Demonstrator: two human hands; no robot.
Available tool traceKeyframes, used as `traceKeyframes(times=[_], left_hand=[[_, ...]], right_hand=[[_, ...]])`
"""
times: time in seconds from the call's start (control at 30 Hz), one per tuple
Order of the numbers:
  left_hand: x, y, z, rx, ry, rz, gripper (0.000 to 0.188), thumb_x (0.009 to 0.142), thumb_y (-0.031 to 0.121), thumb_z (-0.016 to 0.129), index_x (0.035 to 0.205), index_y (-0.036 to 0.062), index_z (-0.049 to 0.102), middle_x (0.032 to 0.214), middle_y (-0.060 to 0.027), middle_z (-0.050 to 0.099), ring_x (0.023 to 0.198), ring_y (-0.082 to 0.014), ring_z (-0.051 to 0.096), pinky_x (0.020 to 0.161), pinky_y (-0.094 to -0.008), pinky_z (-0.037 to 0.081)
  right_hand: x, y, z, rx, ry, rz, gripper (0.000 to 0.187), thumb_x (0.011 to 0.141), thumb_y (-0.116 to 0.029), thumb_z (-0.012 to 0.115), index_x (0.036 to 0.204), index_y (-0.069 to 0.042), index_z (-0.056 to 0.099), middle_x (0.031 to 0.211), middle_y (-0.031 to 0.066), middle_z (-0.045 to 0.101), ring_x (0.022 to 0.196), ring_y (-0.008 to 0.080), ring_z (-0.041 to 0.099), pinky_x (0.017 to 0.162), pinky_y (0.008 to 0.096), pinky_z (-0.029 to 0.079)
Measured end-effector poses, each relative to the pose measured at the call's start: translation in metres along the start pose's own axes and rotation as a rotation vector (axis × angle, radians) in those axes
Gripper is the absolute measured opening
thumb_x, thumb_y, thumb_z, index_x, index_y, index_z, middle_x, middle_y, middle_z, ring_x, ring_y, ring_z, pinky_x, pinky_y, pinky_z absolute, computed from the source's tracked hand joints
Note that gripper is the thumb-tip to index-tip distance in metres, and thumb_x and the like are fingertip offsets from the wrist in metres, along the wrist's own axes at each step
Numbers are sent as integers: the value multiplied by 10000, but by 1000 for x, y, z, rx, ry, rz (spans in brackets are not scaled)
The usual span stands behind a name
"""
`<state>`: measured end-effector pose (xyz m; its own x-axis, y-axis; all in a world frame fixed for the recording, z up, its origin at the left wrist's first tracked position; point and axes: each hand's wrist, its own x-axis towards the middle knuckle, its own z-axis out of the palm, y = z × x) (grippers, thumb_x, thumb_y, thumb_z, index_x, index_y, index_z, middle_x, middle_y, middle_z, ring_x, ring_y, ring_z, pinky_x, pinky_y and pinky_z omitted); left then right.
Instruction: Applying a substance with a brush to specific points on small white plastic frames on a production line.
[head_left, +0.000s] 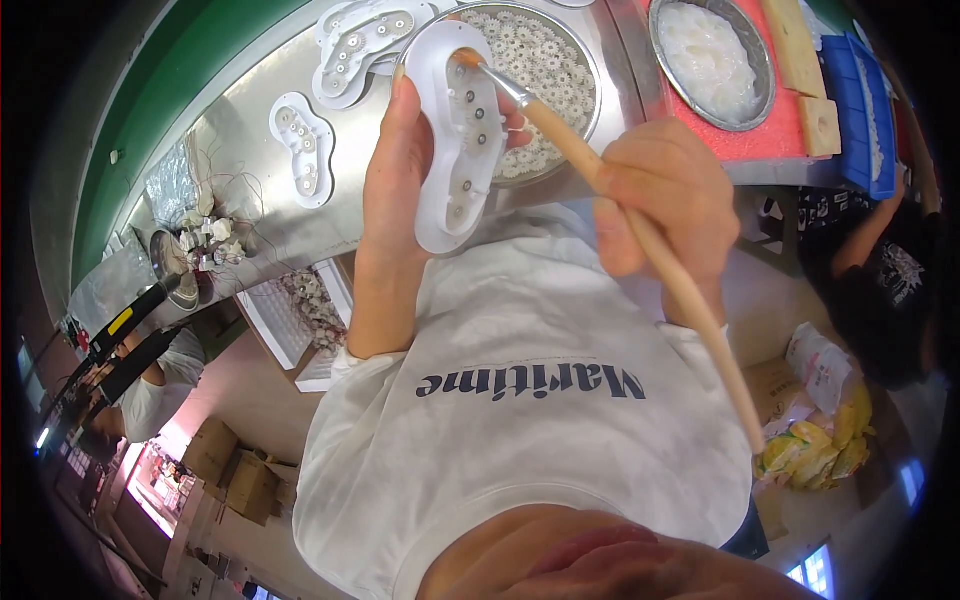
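Note:
My left hand [393, 185] grips a white plastic housing [436, 190] by its side and tilts it up. Small posts and round metal bits sit in a row inside its wavy hollow. My right hand [668, 195] is closed around the pale wooden handle of a paintbrush [690, 290]. The brush's metal collar and orange-brown bristles reach into the upper end of the housing. Behind the housing stands a round metal bowl full of small white gears [535, 60], partly covered by my left hand and the housing.
Similar white housings [345, 65] are stacked at the back left, and a smaller one [302, 150] lies nearer on the metal table [250, 110]. A basin of whitish jelly-like stuff [705, 60] sits on a red surface at right, beside a blue crate [862, 120]. Other people work at both sides.

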<state>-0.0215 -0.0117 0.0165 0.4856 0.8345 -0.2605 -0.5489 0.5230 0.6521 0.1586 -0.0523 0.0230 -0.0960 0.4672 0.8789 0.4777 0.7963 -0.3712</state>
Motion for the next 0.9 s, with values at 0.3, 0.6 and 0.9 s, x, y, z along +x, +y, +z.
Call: traceKeyframes(times=[0.3, 0.6, 0.9], left_hand=[[4, -3, -2, -57, -48, -47, 519, 998, 433, 258, 1333, 56, 377, 1087, -146, 573, 958, -241, 594, 877, -440, 502], [8, -3, -13, -69, -42, -39, 522, 997, 439, 243, 1291, 42, 412, 1004, -186, 605, 946, -276, 606, 857, -435, 505], [5, 0, -12, -176, -83, -38, 541, 996, 449, 223, 1238, 21, 450, 1042, -189, 597, 943, -282, 606, 852, -438, 508]], right_hand=[[-2, -4, -10, 108, 19, 216, 158, 840, -71, 568, 898, 71, 529, 713, 186, 593, 570, 253, 567, 504, 335, 474], [-10, -8, -9, 242, 48, 266, 110, 738, 12, 630, 789, 46, 539, 586, 132, 589, 468, 209, 580, 412, 282, 472], [-10, 0, 2, 152, 168, 231, 199, 860, -122, 506, 868, 77, 507, 653, 188, 575, 520, 237, 553, 479, 347, 458]])
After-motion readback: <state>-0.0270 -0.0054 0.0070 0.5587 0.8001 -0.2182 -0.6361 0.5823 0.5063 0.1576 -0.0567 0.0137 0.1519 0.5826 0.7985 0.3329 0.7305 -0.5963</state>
